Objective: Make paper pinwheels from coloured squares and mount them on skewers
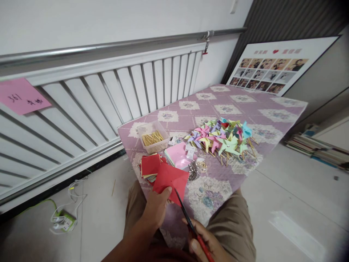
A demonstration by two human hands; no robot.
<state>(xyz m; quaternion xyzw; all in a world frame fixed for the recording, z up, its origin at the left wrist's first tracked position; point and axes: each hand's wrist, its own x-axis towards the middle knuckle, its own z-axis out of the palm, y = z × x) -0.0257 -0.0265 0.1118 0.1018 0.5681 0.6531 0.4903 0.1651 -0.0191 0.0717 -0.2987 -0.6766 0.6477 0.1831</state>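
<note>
Currently, the left hand [159, 204] pinches a red paper square [172, 177] between thumb and fingers, above the near part of the bench [226, 175]. Closed around the red handle, the right hand [214, 244] holds scissors [187, 214], their blades at the paper. Farther off, colourful pinwheels [215, 140] lie right of a plastic box [157, 148].

Your left hand [159, 206] was positioned near 6 o'clock, pinching, thumb [166, 192] directed toward 2 o'clock; its forearm [131, 238] entered from 7 o'clock. Your right hand [211, 238] was positioned between 5 and 6 o'clock, fingers curled.
</note>
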